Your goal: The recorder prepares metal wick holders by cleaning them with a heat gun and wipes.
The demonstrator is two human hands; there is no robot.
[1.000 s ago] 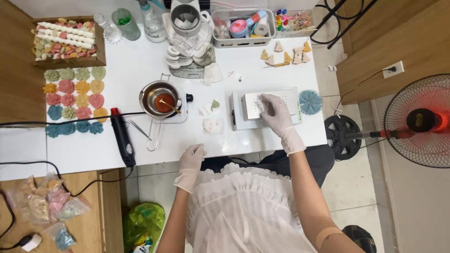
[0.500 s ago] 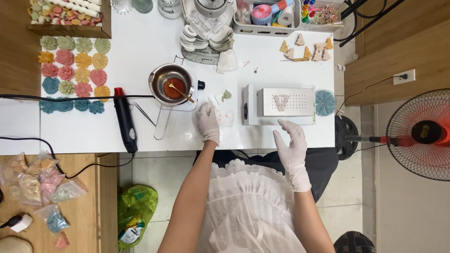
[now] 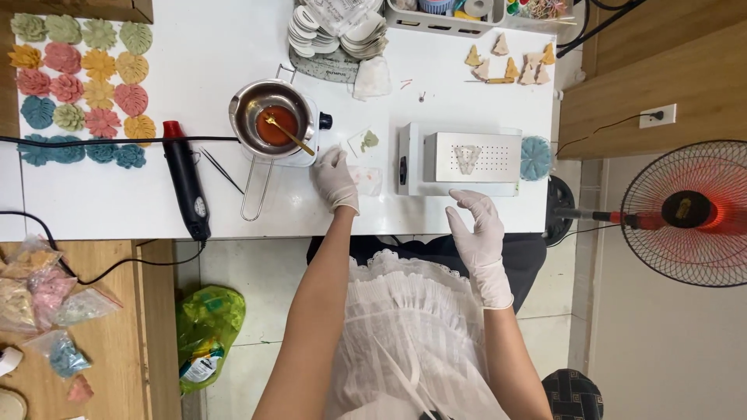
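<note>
My left hand (image 3: 336, 176), in a white glove, rests on the white table (image 3: 109, 202) just right of a small metal melting pot (image 3: 271, 118) holding orange-red liquid and a gold spoon (image 3: 288, 133). Its fingers curl near the pot's base; whether they grip anything is hidden. A small clear mould (image 3: 366, 179) lies beside it. My gloved right hand (image 3: 476, 228) hovers open at the table's front edge, below a metal perforated box (image 3: 471, 158) with a pale shape on top.
A black and red heat gun (image 3: 185, 180) lies left of the pot. Coloured flower-shaped pieces (image 3: 82, 89) fill the far left. Stacked white spoons (image 3: 331, 35) and small tree-shaped pieces (image 3: 510, 66) sit at the back. A standing fan (image 3: 685, 211) is at the right.
My right hand left the metal box and drew back to the table's edge. My left hand rose from the front edge to beside the melting pot. The view has moved closer.
</note>
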